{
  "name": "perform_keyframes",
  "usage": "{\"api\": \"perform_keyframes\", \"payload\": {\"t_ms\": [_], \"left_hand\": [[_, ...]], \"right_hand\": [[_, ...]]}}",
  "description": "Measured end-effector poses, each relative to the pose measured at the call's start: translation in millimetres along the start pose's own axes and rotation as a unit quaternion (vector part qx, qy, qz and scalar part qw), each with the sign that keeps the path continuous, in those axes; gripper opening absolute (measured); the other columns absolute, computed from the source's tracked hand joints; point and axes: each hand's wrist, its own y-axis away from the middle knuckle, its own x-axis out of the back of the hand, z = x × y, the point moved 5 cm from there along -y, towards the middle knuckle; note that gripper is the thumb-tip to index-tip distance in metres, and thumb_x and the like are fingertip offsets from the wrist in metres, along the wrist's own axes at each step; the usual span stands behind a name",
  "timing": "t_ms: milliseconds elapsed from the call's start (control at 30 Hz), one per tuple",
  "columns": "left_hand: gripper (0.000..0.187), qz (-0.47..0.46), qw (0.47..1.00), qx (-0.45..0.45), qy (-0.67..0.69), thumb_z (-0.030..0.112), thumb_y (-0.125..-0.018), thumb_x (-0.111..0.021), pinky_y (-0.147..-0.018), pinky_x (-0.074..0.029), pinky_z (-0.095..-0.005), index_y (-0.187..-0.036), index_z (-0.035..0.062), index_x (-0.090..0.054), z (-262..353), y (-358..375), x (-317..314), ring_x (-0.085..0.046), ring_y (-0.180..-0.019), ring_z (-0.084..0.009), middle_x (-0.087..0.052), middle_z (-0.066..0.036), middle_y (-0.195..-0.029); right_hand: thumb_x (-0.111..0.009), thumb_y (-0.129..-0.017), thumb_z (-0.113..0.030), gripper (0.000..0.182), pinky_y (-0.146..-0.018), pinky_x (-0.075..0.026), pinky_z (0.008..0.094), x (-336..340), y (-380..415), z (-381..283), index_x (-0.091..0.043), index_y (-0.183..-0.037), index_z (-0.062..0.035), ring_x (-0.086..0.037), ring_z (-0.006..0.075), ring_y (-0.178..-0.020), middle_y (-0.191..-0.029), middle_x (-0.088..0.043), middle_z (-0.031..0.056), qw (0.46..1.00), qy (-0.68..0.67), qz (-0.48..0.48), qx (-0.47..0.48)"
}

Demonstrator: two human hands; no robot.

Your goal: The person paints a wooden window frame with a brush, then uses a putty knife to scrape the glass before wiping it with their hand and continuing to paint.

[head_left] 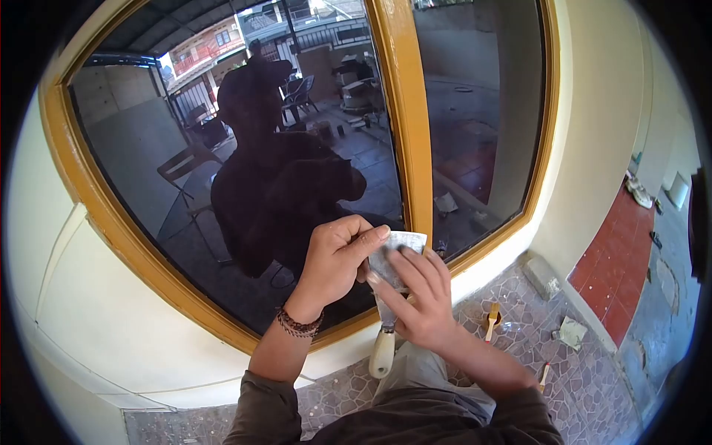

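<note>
A putty knife (383, 354) with a pale handle hangs handle-down in front of the window, its grey, smeared blade pointing up. Thumb and curled fingers of my left hand (335, 256) pinch the blade from the left, near its upper edge. From the right, my right hand (424, 304) holds the same blade, with several fingertips laid on its face. These fingers cover much of the blade, and the fingertips look slightly blurred. Both hands are just in front of the lower end of the yellow-brown window post (412, 148).
Dark window glass (148, 148) reflects a person and a yard. On the stone-patterned floor (512, 356) lie a paintbrush (492, 319), another brush (544, 377), a crumpled scrap (571, 332) and a concrete block (541, 276). Red tiles (604, 267) and shoes (638, 191) are to the right.
</note>
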Motion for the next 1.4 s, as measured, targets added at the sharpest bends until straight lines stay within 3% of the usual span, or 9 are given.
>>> {"api": "perform_keyframes", "payload": {"t_ms": [167,267,300,367,467,667,1033,1100,1400], "left_hand": [[0.027,0.078,0.995,0.042,0.038,0.024,-0.096,-0.065,-0.044,-0.042,-0.0198,-0.083,0.0007,-0.065,-17,-2,22,-0.054,-0.050,-0.0040,-0.058,0.000,-0.060],[0.031,0.155,0.982,-0.077,-0.078,0.010,-0.093,-0.063,-0.066,-0.051,-0.0251,-0.121,-0.0016,-0.057,-4,25,35,-0.061,-0.069,-0.0107,-0.065,-0.006,-0.078],[0.031,0.155,0.982,-0.076,-0.080,0.010,-0.093,-0.063,-0.066,-0.051,-0.0251,-0.121,-0.0016,-0.057,-5,34,37,-0.061,-0.069,-0.0107,-0.065,-0.006,-0.078],[0.058,0.066,0.930,-0.274,-0.236,0.020,-0.078,-0.081,-0.078,-0.053,-0.0318,-0.123,-0.0043,-0.056,13,54,23,-0.066,-0.091,-0.0202,-0.068,-0.016,-0.101],[0.070,0.111,0.939,-0.272,-0.177,0.025,-0.071,-0.086,-0.090,-0.051,-0.0402,-0.124,-0.0073,-0.054,21,64,18,-0.063,-0.105,-0.0317,-0.063,-0.025,-0.115],[0.035,0.223,0.914,-0.303,-0.150,0.012,-0.087,-0.070,-0.072,-0.056,-0.0283,-0.113,-0.0078,-0.057,26,27,46,-0.070,-0.081,-0.0217,-0.067,-0.021,-0.101],[0.041,0.241,0.912,-0.331,-0.029,0.021,-0.083,-0.074,-0.064,-0.057,-0.0283,-0.107,-0.0035,-0.051,20,-9,79,-0.068,-0.070,-0.0237,-0.059,-0.016,-0.094],[0.042,0.240,0.912,-0.332,-0.027,0.021,-0.083,-0.074,-0.063,-0.057,-0.0285,-0.107,-0.0037,-0.051,21,-13,83,-0.068,-0.069,-0.0241,-0.059,-0.016,-0.094],[0.045,0.233,0.901,-0.364,-0.027,0.025,-0.083,-0.076,-0.058,-0.060,-0.0306,-0.106,-0.0061,-0.052,34,-22,90,-0.069,-0.068,-0.0267,-0.059,-0.016,-0.094]], "right_hand": [[-0.055,-0.083,-0.014,0.046,-0.092,-0.045,0.0454,-33,-21,13,-0.060,-0.128,-0.0038,-0.057,0.0335,-0.110,-0.128,-0.056,0.0207,0.999,-0.040,-0.021,0.008],[-0.056,-0.082,-0.012,0.052,-0.091,-0.044,0.0456,-36,-53,24,-0.055,-0.132,0.0010,-0.055,0.0361,-0.108,-0.127,-0.053,0.0234,0.999,-0.010,0.029,-0.014],[-0.056,-0.082,-0.011,0.053,-0.091,-0.044,0.0460,-38,-64,27,-0.054,-0.133,0.0015,-0.054,0.0370,-0.109,-0.127,-0.052,0.0242,0.998,0.009,0.063,-0.028],[-0.055,-0.083,-0.009,0.053,-0.093,-0.042,0.0476,-48,-82,30,-0.051,-0.135,0.0026,-0.052,0.0380,-0.111,-0.127,-0.050,0.0233,0.994,-0.017,0.093,-0.059],[-0.055,-0.083,-0.007,0.050,-0.092,-0.042,0.0469,-70,-104,37,-0.052,-0.132,0.0030,-0.052,0.0378,-0.109,-0.125,-0.050,0.0227,0.988,-0.010,0.131,-0.082],[-0.057,-0.081,0.000,0.048,-0.096,-0.043,0.0488,-94,-124,53,-0.053,-0.128,0.0060,-0.052,0.0431,-0.113,-0.125,-0.051,0.0249,0.959,-0.047,0.238,-0.148],[-0.056,-0.081,0.003,0.049,-0.106,-0.039,0.0560,-110,-122,60,-0.055,-0.130,0.0078,-0.047,0.0498,-0.127,-0.136,-0.049,0.0319,0.957,-0.037,0.254,-0.132],[-0.054,-0.072,0.013,0.061,-0.109,-0.039,0.0489,-110,-124,59,-0.052,-0.133,0.0075,-0.048,0.0473,-0.128,-0.137,-0.049,0.0300,0.958,-0.019,0.252,-0.137],[-0.052,-0.074,0.012,0.057,-0.103,-0.045,0.0479,-107,-130,60,-0.053,-0.131,0.0072,-0.052,0.0480,-0.123,-0.135,-0.050,0.0323,0.961,0.012,0.246,-0.126]]}}
